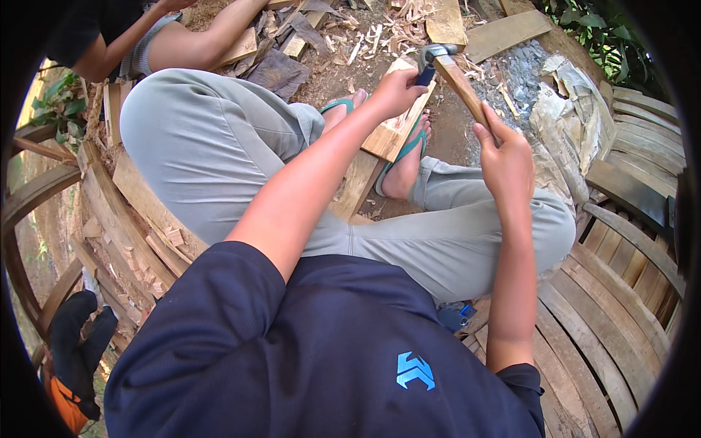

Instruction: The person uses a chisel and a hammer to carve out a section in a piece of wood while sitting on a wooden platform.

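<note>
My right hand is closed round the wooden handle of a claw hammer. The hammer's metal head is over the top end of a dark blue handle, probably a chisel, and seems to touch it. My left hand grips this blue-handled tool; its blade is hidden. Under the left hand lies a pale wooden board between my sandalled feet, resting on another length of timber. Wood chips are scattered around the board's far end.
Another person's bare leg and arm are at the far left. Offcuts and a loose plank lie on the ground ahead. A crumpled whitish sack is on the right, beside a slatted wooden surface. Timber frames stand at left.
</note>
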A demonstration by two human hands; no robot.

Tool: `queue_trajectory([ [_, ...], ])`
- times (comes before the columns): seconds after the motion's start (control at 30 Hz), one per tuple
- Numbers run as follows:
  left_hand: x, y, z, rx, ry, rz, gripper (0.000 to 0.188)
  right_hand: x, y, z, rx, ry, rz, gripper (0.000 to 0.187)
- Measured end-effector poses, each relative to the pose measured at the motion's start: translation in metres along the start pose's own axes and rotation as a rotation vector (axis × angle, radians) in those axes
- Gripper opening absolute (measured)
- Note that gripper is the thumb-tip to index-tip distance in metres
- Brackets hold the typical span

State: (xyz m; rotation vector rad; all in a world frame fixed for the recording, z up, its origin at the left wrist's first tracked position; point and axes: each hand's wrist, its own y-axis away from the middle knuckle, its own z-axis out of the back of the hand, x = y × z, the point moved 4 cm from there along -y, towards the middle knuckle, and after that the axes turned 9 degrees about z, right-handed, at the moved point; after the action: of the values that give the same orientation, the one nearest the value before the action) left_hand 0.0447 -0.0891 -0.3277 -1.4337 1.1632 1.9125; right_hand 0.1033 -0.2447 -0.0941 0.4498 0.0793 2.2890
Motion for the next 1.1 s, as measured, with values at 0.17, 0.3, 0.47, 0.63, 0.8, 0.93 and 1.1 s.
queue_trajectory([
  [0.17, 0.003, -0.005, -0.007, 0.066, -0.005, 0.034, 0.037, -0.008, 0.012, -0.005, -0.068, -0.051, 0.071, 0.039],
  [0.3, 0.010, -0.007, -0.006, 0.075, 0.072, 0.014, 0.039, 0.002, 0.009, 0.001, 0.014, -0.003, -0.013, 0.039],
  [0.47, -0.015, 0.006, -0.010, 0.082, 0.066, 0.038, 0.046, -0.017, 0.002, -0.003, -0.151, -0.406, 0.084, 0.042],
  [0.63, -0.037, 0.037, -0.041, 0.438, -0.231, -0.085, 0.046, -0.032, -0.005, -0.005, -0.218, -0.439, 0.107, 0.041],
  [0.8, -0.015, 0.050, -0.061, 0.352, -0.219, -0.166, 0.037, -0.031, -0.002, -0.002, -0.216, -0.468, 0.096, 0.041],
  [0.93, -0.033, 0.026, -0.034, 0.091, -0.145, -0.114, 0.037, -0.039, 0.002, -0.002, -0.225, -0.467, 0.077, 0.042],
  [1.1, -0.003, -0.008, 0.013, -0.154, 0.037, 0.028, 0.034, -0.036, -0.003, -0.002, -0.243, -0.469, 0.099, 0.042],
])
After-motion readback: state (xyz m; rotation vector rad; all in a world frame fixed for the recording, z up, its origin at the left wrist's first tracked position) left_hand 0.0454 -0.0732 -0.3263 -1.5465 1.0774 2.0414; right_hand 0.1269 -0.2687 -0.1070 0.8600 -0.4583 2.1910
